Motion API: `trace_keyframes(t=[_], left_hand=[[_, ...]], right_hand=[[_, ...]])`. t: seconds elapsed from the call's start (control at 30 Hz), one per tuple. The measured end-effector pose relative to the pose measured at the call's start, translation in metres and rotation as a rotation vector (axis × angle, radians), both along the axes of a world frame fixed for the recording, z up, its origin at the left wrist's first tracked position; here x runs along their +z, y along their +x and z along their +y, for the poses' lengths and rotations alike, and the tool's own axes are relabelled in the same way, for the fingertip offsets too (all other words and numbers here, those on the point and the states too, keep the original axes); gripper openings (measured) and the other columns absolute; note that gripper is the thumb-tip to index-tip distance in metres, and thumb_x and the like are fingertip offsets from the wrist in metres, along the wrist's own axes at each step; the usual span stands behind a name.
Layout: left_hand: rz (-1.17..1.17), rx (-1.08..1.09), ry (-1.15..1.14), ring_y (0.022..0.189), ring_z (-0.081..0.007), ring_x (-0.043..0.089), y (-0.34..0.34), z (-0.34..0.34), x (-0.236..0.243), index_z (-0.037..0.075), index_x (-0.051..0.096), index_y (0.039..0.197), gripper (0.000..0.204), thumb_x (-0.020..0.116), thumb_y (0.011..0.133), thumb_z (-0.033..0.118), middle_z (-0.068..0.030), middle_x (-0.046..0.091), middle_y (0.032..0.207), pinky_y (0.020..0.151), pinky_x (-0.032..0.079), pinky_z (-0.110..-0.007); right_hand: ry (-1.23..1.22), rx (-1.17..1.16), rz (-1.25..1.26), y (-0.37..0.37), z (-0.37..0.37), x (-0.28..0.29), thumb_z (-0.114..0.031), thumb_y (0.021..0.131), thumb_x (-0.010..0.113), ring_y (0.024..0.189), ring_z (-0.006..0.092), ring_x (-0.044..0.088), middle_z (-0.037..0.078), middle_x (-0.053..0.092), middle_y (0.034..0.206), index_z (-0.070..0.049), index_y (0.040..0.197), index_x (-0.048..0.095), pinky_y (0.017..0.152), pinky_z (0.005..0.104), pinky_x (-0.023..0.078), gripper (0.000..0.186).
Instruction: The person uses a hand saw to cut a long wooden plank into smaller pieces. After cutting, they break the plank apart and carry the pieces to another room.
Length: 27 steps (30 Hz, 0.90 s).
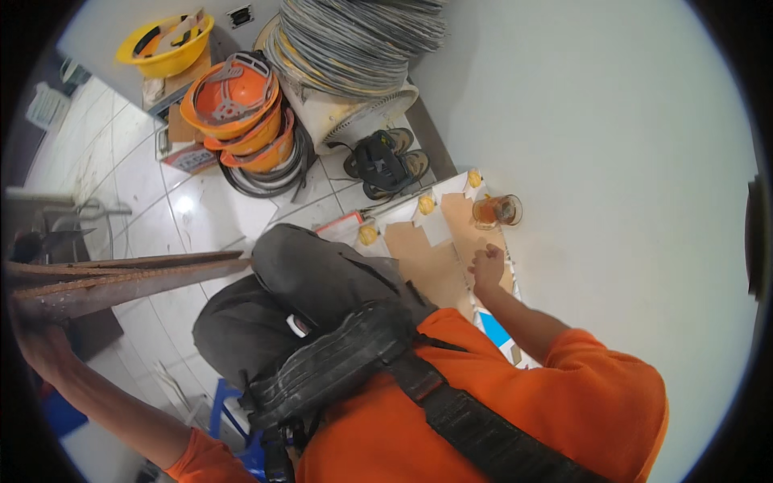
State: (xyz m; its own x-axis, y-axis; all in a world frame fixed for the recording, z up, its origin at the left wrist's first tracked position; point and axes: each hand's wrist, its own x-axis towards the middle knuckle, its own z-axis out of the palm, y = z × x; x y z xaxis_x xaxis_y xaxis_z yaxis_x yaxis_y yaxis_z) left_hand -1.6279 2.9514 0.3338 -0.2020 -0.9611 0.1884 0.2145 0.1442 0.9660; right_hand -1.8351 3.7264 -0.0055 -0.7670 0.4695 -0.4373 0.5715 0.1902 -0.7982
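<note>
My right hand (487,267) is just short of a clear glass (485,212) holding a reddish-brown drink. Its fingers are bent and slightly apart, with nothing visible in them. The glass is near the wall end of a low surface covered with brown cardboard (431,262) and white packaging. Far to the left, my left hand (39,348) is beneath the end of a rusty metal beam (121,282), apparently against it. The dark rim of the picture hides its fingers. The beam reaches across toward my knees.
Stacked orange helmets (233,101), a yellow helmet (167,47) and a large coil of grey cable (354,44) are at the far side. Shoes (398,165) rest on the tiled floor (181,217). A pale wall (636,185) bounds the right; blue plastic (229,406) is below my legs.
</note>
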Motion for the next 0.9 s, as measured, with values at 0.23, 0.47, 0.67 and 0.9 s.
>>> trace_keyframes(t=[0.23,0.47,0.67,0.9], left_hand=[[-0.160,0.165,-0.252,0.124,-0.0218,0.057,0.059,0.141,0.030,-0.004,0.062,0.132,0.052,0.072,0.094,0.030,-0.0106,0.062,0.135,0.110,0.043,-0.037],[-0.139,0.310,-0.272,0.094,-0.0182,0.068,0.059,0.234,0.046,-0.005,0.072,0.114,0.049,0.087,0.080,0.026,-0.0115,0.068,0.120,0.084,0.057,-0.032],[-0.215,0.282,-0.447,0.098,-0.0170,0.065,0.084,0.197,0.005,-0.002,0.073,0.119,0.045,0.084,0.084,0.023,-0.0096,0.069,0.120,0.085,0.052,-0.030],[-0.182,0.251,-0.373,0.110,-0.0214,0.062,0.081,0.161,0.010,0.000,0.066,0.131,0.062,0.086,0.082,0.032,-0.0088,0.065,0.130,0.097,0.049,-0.032]], right_hand=[[0.029,0.217,0.337,0.015,0.029,-0.030,-0.016,0.093,0.068,0.089,0.0149,0.061,0.008,0.055,0.117,-0.005,0.139,0.051,0.064,0.0284,0.054,0.050],[-0.309,-0.055,0.467,-0.016,-0.001,-0.034,-0.022,0.096,0.068,0.082,0.0137,0.062,0.007,0.058,0.114,-0.004,0.135,0.055,0.061,0.0280,0.053,0.044],[-0.337,-0.209,0.434,-0.040,-0.042,-0.015,-0.031,0.099,0.065,0.070,0.0151,0.061,0.007,0.061,0.101,-0.004,0.126,0.058,0.057,0.0301,0.053,0.038],[-0.455,-0.243,0.404,-0.062,-0.043,-0.027,-0.038,0.101,0.059,0.074,0.0209,0.067,0.008,0.065,0.101,-0.012,0.126,0.058,0.054,0.0348,0.054,0.036]])
